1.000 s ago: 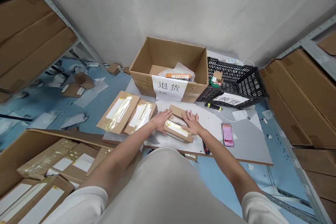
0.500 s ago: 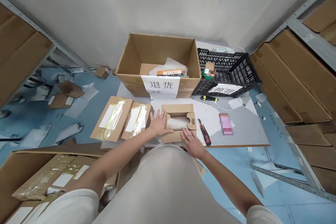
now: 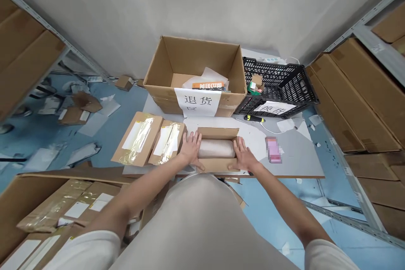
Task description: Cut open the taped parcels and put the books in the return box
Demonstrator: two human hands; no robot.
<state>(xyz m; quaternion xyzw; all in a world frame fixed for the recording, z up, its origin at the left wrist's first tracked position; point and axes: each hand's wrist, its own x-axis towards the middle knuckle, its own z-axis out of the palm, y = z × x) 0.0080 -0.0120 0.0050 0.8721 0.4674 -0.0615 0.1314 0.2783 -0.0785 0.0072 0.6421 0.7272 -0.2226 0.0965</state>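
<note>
One open carton (image 3: 217, 164): left hand (image 3: 190, 148) at 9 o'clock, right hand (image 3: 243, 156) at 3, both grips flat, fingers spread; two taped parcels (image 3: 152, 142) at 9.

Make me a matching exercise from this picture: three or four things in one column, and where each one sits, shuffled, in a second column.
1. left hand
2. right hand
3. black crate
4. two taped parcels

a. right of the big labelled carton
b. on the small open box's right end
c. left of the small open box
d. on that box's left end

Pairs: 1-d, 2-b, 3-a, 4-c
</note>
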